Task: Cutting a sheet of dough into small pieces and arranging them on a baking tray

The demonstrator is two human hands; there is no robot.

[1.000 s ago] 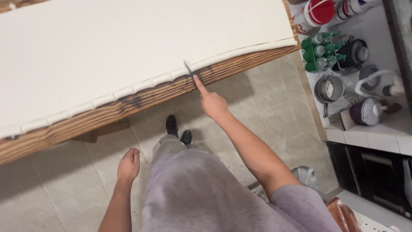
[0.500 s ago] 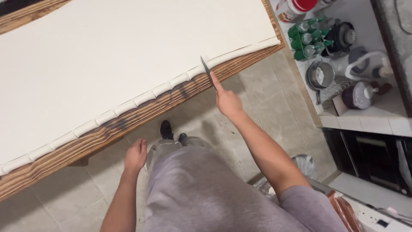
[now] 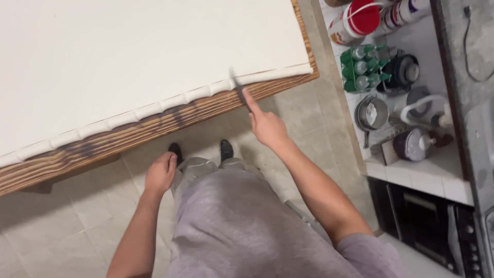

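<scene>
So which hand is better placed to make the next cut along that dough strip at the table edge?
Right. The right hand already grips the knife, its blade on the white dough strip at the wooden table edge. The left hand hangs empty by the thigh, below the table edge and apart from the dough.

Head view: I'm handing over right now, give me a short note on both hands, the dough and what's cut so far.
Right hand: gripping a knife, index finger along it, blade at the dough strip on the near edge of the white dough sheet.
Left hand: empty, hanging by the thigh.
Done: the strip left of the blade is notched into short pieces.
Left: the stretch right of the blade, up to the wooden table corner, is uncut.
</scene>
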